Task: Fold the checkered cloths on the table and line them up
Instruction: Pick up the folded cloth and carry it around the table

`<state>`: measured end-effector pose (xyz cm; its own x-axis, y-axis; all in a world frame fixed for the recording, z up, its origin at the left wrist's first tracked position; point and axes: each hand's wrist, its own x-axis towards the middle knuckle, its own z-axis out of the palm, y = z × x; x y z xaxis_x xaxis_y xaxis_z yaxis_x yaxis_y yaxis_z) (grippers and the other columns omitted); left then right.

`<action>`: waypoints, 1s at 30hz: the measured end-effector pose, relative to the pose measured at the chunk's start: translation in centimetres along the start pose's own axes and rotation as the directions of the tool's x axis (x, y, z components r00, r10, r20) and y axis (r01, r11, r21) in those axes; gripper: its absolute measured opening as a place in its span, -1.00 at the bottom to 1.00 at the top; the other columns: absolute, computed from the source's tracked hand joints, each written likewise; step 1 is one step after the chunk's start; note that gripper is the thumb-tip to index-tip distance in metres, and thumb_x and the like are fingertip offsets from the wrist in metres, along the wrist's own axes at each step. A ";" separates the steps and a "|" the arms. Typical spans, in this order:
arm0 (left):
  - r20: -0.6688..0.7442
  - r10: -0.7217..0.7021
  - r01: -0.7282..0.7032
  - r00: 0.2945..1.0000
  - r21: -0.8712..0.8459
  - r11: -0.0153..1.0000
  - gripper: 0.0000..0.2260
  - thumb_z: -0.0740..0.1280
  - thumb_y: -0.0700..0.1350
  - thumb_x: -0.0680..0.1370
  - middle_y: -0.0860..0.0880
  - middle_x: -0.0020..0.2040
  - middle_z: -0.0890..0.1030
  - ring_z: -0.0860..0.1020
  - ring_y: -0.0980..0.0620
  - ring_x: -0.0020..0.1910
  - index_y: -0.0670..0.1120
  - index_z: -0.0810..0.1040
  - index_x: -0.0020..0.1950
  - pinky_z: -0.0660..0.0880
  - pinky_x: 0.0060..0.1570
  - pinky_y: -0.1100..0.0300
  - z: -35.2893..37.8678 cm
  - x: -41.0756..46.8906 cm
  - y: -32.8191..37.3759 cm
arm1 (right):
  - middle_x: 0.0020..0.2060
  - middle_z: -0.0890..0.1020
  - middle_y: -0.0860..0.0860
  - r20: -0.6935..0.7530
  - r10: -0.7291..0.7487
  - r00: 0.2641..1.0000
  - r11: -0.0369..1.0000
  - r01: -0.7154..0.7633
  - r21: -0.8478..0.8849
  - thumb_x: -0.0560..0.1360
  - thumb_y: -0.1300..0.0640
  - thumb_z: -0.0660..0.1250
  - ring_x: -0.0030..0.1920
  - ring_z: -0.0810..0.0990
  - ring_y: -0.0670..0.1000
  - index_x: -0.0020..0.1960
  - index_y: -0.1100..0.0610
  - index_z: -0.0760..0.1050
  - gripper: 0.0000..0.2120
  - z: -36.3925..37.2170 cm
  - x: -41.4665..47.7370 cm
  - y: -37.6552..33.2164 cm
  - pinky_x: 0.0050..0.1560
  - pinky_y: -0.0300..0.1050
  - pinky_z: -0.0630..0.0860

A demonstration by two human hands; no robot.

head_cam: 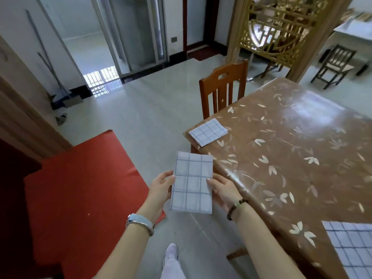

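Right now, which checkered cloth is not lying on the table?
The held cloth, gripped by the left hand and right hand over the floor. The corner cloth and the unfolded cloth at lower right lie on the table.

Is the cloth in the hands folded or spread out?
Folded: the cloth is a small neat rectangle, pinched at its sides by the left hand and right hand.
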<state>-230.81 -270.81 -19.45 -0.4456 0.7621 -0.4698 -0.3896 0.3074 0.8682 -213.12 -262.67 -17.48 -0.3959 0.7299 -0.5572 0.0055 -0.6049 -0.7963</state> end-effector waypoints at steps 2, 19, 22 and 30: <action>0.038 -0.007 0.005 0.999 0.043 0.999 -0.87 0.31 -0.19 0.61 -0.11 -0.02 0.67 0.63 0.02 -0.17 -0.12 0.55 0.15 0.55 -0.26 0.21 0.0 2.2 1.2 | -0.21 0.70 0.05 -0.045 -0.003 0.999 0.999 0.005 0.050 0.56 0.29 0.27 -0.27 0.65 -0.02 0.01 0.16 0.57 -0.87 0.5 1.5 -0.5 -0.18 -0.08 0.60; 0.328 -0.089 0.003 0.940 0.253 0.967 -0.88 0.33 -0.14 0.60 -0.03 -0.12 0.72 0.67 0.09 -0.18 -0.11 0.63 0.08 0.56 -0.25 0.28 2.7 14.4 7.1 | -0.08 0.66 0.12 -0.399 0.003 0.917 0.956 0.115 0.270 0.54 0.36 0.27 -0.20 0.65 -0.02 0.06 0.18 0.52 -0.84 1.2 8.7 -2.9 -0.30 -0.19 0.59; 0.356 -0.104 0.001 0.929 0.278 0.961 -0.87 0.34 -0.15 0.60 -0.06 -0.08 0.72 0.65 0.06 -0.15 -0.13 0.65 0.09 0.55 -0.25 0.28 4.5 16.1 6.8 | -0.17 0.66 0.09 -0.449 0.001 0.893 0.955 0.132 0.265 0.53 0.38 0.27 -0.31 0.66 -0.09 0.02 0.18 0.53 -0.84 -0.2 9.4 -3.2 -0.28 -0.24 0.58; 0.359 -0.159 0.031 0.920 0.338 0.941 -0.91 0.36 -0.23 0.57 -0.04 -0.12 0.70 0.63 0.05 -0.14 -0.10 0.66 -0.03 0.56 -0.16 0.23 9.9 20.4 5.4 | -0.17 0.65 0.12 -0.541 0.044 0.840 0.964 0.106 0.243 0.52 0.36 0.31 -0.23 0.63 0.05 0.04 0.24 0.52 -0.88 -4.8 12.0 -4.5 -0.19 -0.14 0.60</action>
<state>-233.99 -247.98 -22.72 -0.0589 0.8566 -0.5126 -0.1080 0.5050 0.8564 -213.47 -249.60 -21.74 0.1649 0.7585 -0.6305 -0.2594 -0.5834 -0.7697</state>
